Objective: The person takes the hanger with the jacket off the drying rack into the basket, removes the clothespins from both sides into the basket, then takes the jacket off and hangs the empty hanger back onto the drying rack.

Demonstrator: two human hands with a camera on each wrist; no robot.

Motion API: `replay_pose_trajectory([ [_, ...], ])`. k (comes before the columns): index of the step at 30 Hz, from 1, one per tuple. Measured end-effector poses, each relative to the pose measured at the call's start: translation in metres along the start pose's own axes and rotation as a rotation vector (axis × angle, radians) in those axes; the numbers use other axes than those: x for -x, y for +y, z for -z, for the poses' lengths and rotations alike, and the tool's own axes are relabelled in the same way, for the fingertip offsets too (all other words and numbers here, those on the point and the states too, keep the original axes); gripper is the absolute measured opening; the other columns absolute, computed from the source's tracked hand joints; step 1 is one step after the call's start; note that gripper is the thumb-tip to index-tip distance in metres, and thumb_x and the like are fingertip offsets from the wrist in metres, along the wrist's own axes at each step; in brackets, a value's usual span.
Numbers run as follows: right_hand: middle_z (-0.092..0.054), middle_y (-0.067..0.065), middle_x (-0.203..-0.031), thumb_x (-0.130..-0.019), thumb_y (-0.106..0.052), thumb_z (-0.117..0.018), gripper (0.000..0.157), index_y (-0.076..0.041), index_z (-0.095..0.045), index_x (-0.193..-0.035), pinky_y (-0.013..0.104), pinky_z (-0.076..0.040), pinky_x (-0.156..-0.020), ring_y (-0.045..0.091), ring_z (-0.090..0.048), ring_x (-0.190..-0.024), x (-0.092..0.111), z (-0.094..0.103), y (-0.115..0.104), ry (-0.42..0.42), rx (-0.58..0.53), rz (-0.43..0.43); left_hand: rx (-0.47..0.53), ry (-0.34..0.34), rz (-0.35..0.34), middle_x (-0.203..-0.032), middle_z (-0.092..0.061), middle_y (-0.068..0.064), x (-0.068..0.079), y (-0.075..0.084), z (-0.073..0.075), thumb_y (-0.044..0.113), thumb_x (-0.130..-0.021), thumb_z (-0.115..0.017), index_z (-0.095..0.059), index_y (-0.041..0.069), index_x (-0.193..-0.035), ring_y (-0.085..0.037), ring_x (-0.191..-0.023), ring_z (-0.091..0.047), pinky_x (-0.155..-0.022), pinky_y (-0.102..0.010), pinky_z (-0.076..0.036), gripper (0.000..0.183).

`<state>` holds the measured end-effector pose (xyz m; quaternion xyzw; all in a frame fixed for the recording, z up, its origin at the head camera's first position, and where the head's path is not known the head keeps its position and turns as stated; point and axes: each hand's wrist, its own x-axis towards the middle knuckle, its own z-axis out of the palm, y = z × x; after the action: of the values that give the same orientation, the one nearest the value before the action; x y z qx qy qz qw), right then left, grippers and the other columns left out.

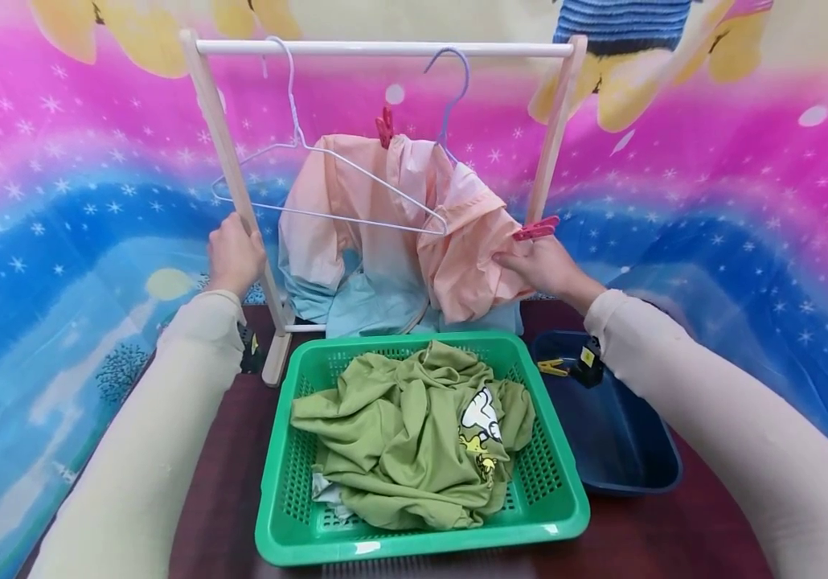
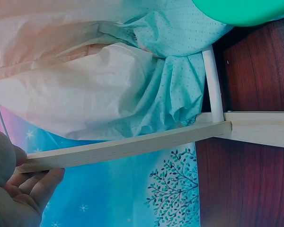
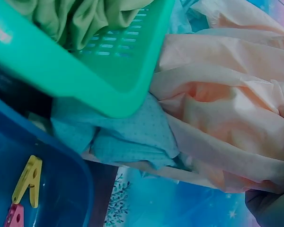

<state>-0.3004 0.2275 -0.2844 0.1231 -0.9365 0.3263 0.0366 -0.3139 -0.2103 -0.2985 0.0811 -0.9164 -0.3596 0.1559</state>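
Note:
My left hand (image 1: 235, 256) grips the left wooden upright of a small clothes rack (image 1: 222, 133), thumb on one side and fingers on the other in the left wrist view. A peach garment fading to light blue (image 1: 374, 205) hangs on a lilac hanger (image 1: 450, 88) from the top bar. My right hand (image 1: 546, 265) holds its right side, thumb over the cloth. The right upright (image 1: 553, 141) runs down behind that hand; I cannot tell whether the fingers also wrap it. A pink clothespin (image 1: 537, 228) is right above this hand. Another red clothespin (image 1: 385, 127) clips the garment's top.
A bare white hanger (image 1: 342, 215) hangs at left on the bar. In front stands a green basket (image 1: 421, 551) with an olive printed garment (image 1: 414, 434). To its right is a dark blue basin (image 1: 624, 434) holding a yellow clothespin (image 3: 28, 179) and a pink one (image 3: 15, 216).

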Motion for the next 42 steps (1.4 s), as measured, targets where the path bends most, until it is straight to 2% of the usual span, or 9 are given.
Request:
replay_pose_trajectory([
  [6, -0.063, 0.024, -0.096, -0.101, -0.031, -0.062, 0.046, 0.004, -0.06, -0.13, 0.048, -0.052, -0.083, 0.037, -0.06, -0.098, 0.005, -0.002, 0.01, -0.019, 0.017, -0.009, -0.004, 0.001, 0.0, -0.124, -0.061, -0.033, 0.0, 0.0, -0.001, 0.016, -0.109, -0.038, -0.045, -0.008, -0.14, -0.05, -0.109, -0.065, -0.087, -0.058, -0.058, 0.04],
  [8, -0.063, 0.029, -0.115, -0.102, -0.031, -0.061, 0.049, 0.004, -0.057, -0.136, 0.055, -0.049, -0.095, 0.039, -0.059, -0.112, 0.007, -0.002, 0.014, -0.027, 0.03, -0.007, -0.004, 0.003, 0.0, -0.124, -0.061, -0.033, 0.0, 0.001, 0.0, 0.016, -0.109, -0.038, -0.044, -0.008, -0.141, -0.05, -0.109, -0.066, -0.087, -0.058, -0.058, 0.041],
  [14, -0.061, 0.031, -0.129, -0.103, -0.034, -0.059, 0.053, 0.003, -0.056, -0.139, 0.055, -0.051, -0.094, 0.041, -0.061, -0.113, 0.01, -0.004, 0.027, -0.042, 0.064, -0.014, -0.005, 0.004, 0.003, -0.124, -0.06, -0.033, 0.001, 0.001, 0.0, 0.016, -0.109, -0.038, -0.044, -0.008, -0.14, -0.05, -0.109, -0.066, -0.087, -0.058, -0.058, 0.04],
  [19, -0.065, 0.029, -0.123, -0.103, -0.033, -0.059, 0.049, 0.002, -0.059, -0.138, 0.049, -0.053, -0.089, 0.039, -0.063, -0.107, 0.013, -0.005, 0.036, -0.044, 0.102, -0.013, -0.012, 0.008, 0.01, -0.124, -0.061, -0.033, 0.001, 0.001, 0.0, 0.017, -0.109, -0.038, -0.044, -0.007, -0.14, -0.049, -0.109, -0.066, -0.087, -0.058, -0.058, 0.04],
  [26, -0.07, 0.025, -0.108, -0.105, -0.033, -0.055, 0.046, -0.002, -0.061, -0.138, 0.029, -0.049, -0.065, 0.029, -0.064, -0.081, 0.019, -0.004, 0.046, -0.078, 0.172, 0.02, -0.014, 0.016, 0.013, -0.125, -0.061, -0.033, 0.0, 0.002, -0.001, 0.016, -0.108, -0.04, -0.044, -0.007, -0.141, -0.049, -0.11, -0.066, -0.086, -0.057, -0.058, 0.04],
  [31, -0.069, 0.026, -0.116, -0.106, -0.03, -0.054, 0.042, 0.0, -0.064, -0.134, 0.031, -0.046, -0.069, 0.034, -0.064, -0.091, 0.023, -0.005, 0.054, -0.065, 0.205, 0.054, -0.019, 0.013, 0.023, -0.125, -0.061, -0.033, 0.0, 0.003, -0.001, 0.016, -0.109, -0.04, -0.044, -0.007, -0.141, -0.049, -0.109, -0.066, -0.086, -0.056, -0.059, 0.04],
  [37, -0.067, 0.028, -0.123, -0.105, -0.028, -0.055, 0.04, 0.001, -0.067, -0.129, 0.044, -0.05, -0.076, 0.041, -0.065, -0.1, 0.027, -0.01, 0.062, -0.027, 0.231, 0.077, -0.024, 0.011, 0.014, -0.123, -0.061, -0.033, 0.0, 0.003, -0.001, 0.015, -0.108, -0.04, -0.045, -0.007, -0.14, -0.049, -0.105, -0.067, -0.084, -0.056, -0.059, 0.039],
  [40, -0.07, 0.026, -0.115, -0.104, -0.029, -0.056, 0.039, 0.0, -0.069, -0.126, 0.042, -0.051, -0.072, 0.039, -0.066, -0.094, 0.03, -0.013, 0.066, -0.019, 0.227, 0.061, -0.022, 0.008, 0.015, -0.123, -0.061, -0.033, 0.001, 0.003, -0.001, 0.015, -0.108, -0.04, -0.045, -0.007, -0.14, -0.049, -0.106, -0.067, -0.084, -0.056, -0.059, 0.039],
  [42, -0.071, 0.022, -0.099, -0.104, -0.032, -0.056, 0.038, -0.001, -0.071, -0.121, 0.037, -0.048, -0.065, 0.032, -0.064, -0.08, 0.032, -0.015, 0.068, -0.025, 0.215, 0.037, -0.019, 0.008, 0.016, -0.124, -0.061, -0.033, 0.001, 0.003, -0.001, 0.015, -0.108, -0.04, -0.045, -0.007, -0.14, -0.049, -0.106, -0.066, -0.084, -0.056, -0.059, 0.039],
])
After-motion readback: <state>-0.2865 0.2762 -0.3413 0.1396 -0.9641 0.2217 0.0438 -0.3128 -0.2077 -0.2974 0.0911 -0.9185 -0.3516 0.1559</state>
